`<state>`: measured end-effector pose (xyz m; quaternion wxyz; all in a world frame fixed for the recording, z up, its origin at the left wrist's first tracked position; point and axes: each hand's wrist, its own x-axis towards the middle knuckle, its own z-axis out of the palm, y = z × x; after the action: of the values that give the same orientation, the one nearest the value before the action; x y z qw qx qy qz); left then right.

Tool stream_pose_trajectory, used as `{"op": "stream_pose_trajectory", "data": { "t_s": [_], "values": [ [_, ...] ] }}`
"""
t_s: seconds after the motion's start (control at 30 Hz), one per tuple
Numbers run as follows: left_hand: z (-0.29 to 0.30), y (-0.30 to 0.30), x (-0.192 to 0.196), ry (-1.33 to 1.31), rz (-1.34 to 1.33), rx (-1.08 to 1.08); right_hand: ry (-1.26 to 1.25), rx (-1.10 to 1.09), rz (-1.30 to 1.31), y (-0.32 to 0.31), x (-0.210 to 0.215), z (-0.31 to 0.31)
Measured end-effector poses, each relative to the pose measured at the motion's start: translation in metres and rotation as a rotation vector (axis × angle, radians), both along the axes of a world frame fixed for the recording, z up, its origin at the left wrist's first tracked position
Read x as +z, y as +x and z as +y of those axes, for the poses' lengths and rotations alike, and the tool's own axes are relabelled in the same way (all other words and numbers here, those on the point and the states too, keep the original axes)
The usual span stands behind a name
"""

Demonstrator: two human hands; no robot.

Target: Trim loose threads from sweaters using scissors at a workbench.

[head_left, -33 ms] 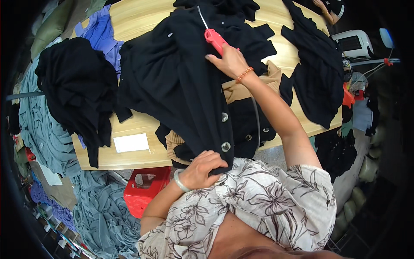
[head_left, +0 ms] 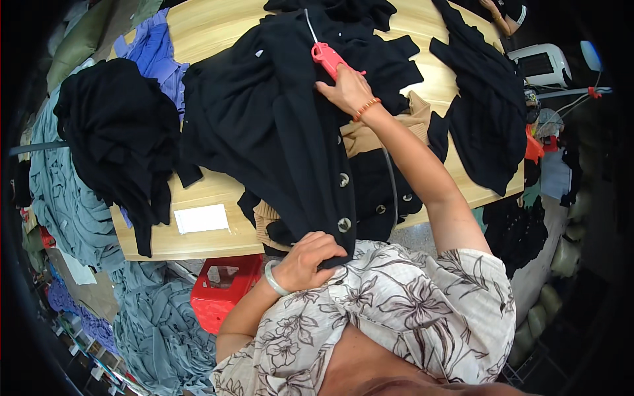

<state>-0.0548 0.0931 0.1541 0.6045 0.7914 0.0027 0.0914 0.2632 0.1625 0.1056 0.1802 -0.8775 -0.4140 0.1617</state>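
A black knitted cardigan (head_left: 257, 112) with large pale-marbled buttons lies spread over the table, its buttoned edge running toward me. My left hand (head_left: 308, 261) is closed on the near lower corner of that edge, close to my body. Farther off, my right hand (head_left: 348, 89) grips a pink air blow gun (head_left: 326, 58). The gun's long thin nozzle points away over the far part of the cardigan. Along my right forearm a grey hose (head_left: 394, 178) runs down; where it joins the gun is hidden. Beneath the cardigan are more black garments and a tan knit piece (head_left: 376, 135).
Black garments are heaped on the table's left (head_left: 115, 125) and right (head_left: 489, 112). A purple garment (head_left: 158, 59) and a white paper (head_left: 202, 219) lie on the left side. A red stool (head_left: 224, 290) stands below the near edge. At the far right, another person's arm (head_left: 505, 23) shows.
My right hand and the air blow gun have shifted very slightly to the left. My left hand keeps its hold on the cardigan's corner.
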Motion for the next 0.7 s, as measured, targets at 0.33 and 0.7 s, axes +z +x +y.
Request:
{"op": "stream_pose_trajectory", "data": {
  "t_s": [0.33, 0.7],
  "values": [
    [-0.006, -0.015, 0.014, 0.32, 0.064, 0.361, 0.418, -0.111, 0.314, 0.047, 0.01, -0.046],
    [-0.046, -0.003, -0.001, 0.408, 0.002, 0.257, 0.454, -0.385, -0.117, 0.067, 0.118, -0.298]
  ]
}}
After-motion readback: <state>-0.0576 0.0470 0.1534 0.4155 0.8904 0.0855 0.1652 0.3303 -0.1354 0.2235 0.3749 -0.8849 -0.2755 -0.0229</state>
